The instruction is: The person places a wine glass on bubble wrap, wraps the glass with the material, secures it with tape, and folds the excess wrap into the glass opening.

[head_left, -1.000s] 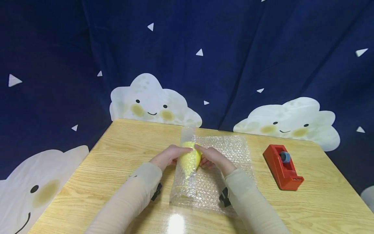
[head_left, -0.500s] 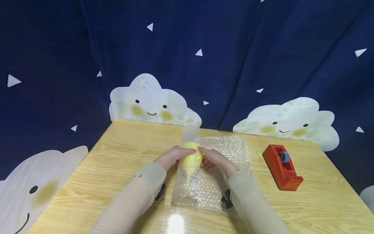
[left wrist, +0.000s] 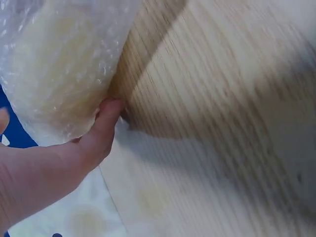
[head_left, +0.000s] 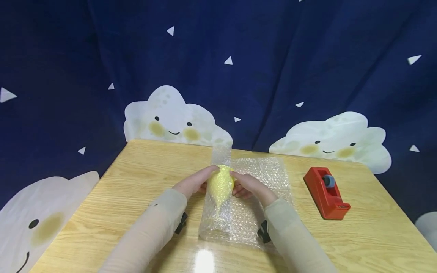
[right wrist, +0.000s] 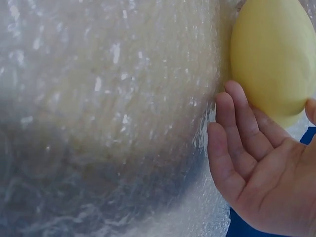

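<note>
A smooth yellow teardrop-shaped object (right wrist: 269,54) lies on a sheet of bubble wrap (head_left: 261,174), with its narrow end toward me in the head view. A flap of the wrap covers most of its top and left side; the right side is bare. My left hand (left wrist: 54,168) holds the covered side, thumb at the far end and fingers along the wrap's edge. From the right, my right hand (right wrist: 266,173) holds the bare side, its thumb touching near the wide end and its fingers lying beside and partly beneath it. In the head view, the left fingers are mostly hidden.
A red tape dispenser (head_left: 326,193) with a small roll of tape (head_left: 329,181) stands on the wooden table (head_left: 164,163) to the right. Behind the table hangs a dark blue curtain (head_left: 205,49) printed with clouds and triangles. Black wrist mounts (head_left: 264,232) hang under the sleeves.
The wrap's flap first moved rightward over the yellow object. My left thumb has since drawn back left from the top to its far left edge. The right hand stays nearly in place.
</note>
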`<action>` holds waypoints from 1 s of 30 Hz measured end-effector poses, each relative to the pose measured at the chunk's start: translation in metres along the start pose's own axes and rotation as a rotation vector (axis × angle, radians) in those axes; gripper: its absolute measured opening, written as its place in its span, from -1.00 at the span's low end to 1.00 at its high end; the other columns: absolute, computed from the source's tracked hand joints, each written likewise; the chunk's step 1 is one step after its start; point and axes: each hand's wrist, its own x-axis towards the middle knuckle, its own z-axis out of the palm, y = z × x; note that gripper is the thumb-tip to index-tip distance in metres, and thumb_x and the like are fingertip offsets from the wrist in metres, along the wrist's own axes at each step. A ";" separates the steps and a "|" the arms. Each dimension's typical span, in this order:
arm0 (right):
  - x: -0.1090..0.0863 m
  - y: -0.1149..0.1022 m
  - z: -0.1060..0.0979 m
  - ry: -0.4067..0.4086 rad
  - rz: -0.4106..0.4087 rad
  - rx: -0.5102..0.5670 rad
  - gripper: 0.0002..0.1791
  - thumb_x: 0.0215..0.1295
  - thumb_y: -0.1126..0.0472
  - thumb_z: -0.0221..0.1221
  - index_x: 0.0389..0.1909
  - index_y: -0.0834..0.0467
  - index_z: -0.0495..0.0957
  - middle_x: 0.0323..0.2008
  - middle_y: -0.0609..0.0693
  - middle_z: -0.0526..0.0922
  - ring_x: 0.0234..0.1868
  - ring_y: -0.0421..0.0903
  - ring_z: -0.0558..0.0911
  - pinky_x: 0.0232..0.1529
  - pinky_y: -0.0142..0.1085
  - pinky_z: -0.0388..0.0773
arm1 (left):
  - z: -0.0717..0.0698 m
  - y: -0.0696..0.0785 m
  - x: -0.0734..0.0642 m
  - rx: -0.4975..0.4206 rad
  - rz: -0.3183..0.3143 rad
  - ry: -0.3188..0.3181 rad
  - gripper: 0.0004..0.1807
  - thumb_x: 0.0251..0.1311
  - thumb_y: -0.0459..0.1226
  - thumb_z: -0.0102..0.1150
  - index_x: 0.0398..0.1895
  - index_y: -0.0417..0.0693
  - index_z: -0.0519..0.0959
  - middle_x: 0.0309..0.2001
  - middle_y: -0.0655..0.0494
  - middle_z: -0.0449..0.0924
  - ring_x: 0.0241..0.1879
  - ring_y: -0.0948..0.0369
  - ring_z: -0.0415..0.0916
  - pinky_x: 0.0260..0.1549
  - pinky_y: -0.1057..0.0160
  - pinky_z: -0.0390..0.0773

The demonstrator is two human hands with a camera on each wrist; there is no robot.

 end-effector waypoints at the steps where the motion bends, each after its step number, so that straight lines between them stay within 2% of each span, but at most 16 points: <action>1: 0.000 0.000 0.000 -0.001 -0.001 0.001 -0.36 0.33 -0.28 -0.22 -0.41 0.17 0.56 -0.60 -0.10 0.63 -0.57 -0.23 0.57 -0.48 -0.34 0.49 | -0.001 0.000 0.000 -0.012 -0.007 0.002 -0.37 0.19 0.07 -0.09 0.15 -0.22 0.39 -0.23 -0.01 0.50 -0.27 0.15 0.45 -0.11 0.15 0.51; 7: -0.001 0.003 -0.003 0.011 0.007 0.020 -0.37 0.32 -0.27 -0.15 -0.33 0.22 0.57 -0.58 -0.09 0.64 -0.54 -0.22 0.59 -0.41 -0.30 0.57 | 0.000 -0.004 0.002 -0.059 -0.032 0.010 -0.39 0.13 0.03 0.08 0.09 -0.26 0.44 -0.37 0.06 0.52 -0.36 0.20 0.48 -0.24 0.26 0.55; 13: -0.003 0.004 -0.005 0.122 -0.001 -0.008 -0.38 0.28 -0.22 -0.03 -0.12 0.31 0.55 -0.49 0.04 0.71 -0.49 -0.16 0.62 -0.43 -0.27 0.57 | 0.005 -0.002 0.002 -0.113 -0.038 0.022 -0.42 0.10 0.01 0.14 0.06 -0.24 0.47 -0.37 0.08 0.53 -0.39 0.24 0.48 -0.31 0.30 0.56; 16: -0.006 0.003 -0.006 0.172 -0.028 -0.019 -0.40 0.28 -0.17 0.01 -0.09 0.34 0.50 -0.42 0.11 0.69 -0.46 -0.12 0.62 -0.43 -0.29 0.55 | 0.008 -0.002 0.002 -0.094 -0.051 0.035 -0.42 0.09 0.02 0.15 0.06 -0.23 0.48 -0.35 0.08 0.54 -0.39 0.24 0.48 -0.31 0.30 0.55; 19: -0.011 -0.001 -0.006 0.260 -0.087 -0.087 -0.47 0.25 -0.09 0.09 -0.06 0.33 0.46 -0.29 0.17 0.64 -0.35 -0.06 0.59 -0.36 -0.28 0.51 | 0.009 -0.001 0.003 -0.070 -0.060 0.049 -0.41 0.08 0.03 0.17 0.05 -0.23 0.49 -0.35 0.09 0.55 -0.40 0.24 0.47 -0.32 0.30 0.55; 23: -0.020 -0.011 -0.005 0.387 -0.242 -0.207 -0.56 0.16 0.11 0.20 -0.03 0.32 0.48 -0.14 0.22 0.60 -0.18 0.05 0.57 -0.20 -0.17 0.52 | 0.011 0.001 0.003 -0.044 -0.059 0.070 -0.38 0.06 0.04 0.19 0.06 -0.23 0.47 -0.33 0.10 0.52 -0.40 0.24 0.45 -0.32 0.31 0.52; 26: -0.027 -0.017 0.000 0.427 -0.369 -0.274 -0.66 0.12 0.26 0.22 -0.07 0.30 0.57 -0.08 0.22 0.63 -0.10 0.11 0.58 -0.10 -0.09 0.54 | 0.010 0.002 0.004 -0.039 -0.056 0.080 -0.36 0.05 0.04 0.20 0.08 -0.24 0.45 -0.27 0.08 0.52 -0.36 0.23 0.44 -0.31 0.31 0.51; 30: -0.035 -0.024 0.009 0.442 -0.459 -0.393 -0.75 0.16 0.29 0.19 -0.14 0.26 0.64 -0.05 0.18 0.63 0.00 0.12 0.58 0.03 -0.06 0.51 | 0.009 0.002 0.003 -0.030 -0.051 0.088 -0.32 0.04 0.04 0.20 0.13 -0.26 0.40 -0.16 0.05 0.50 -0.33 0.23 0.43 -0.30 0.32 0.50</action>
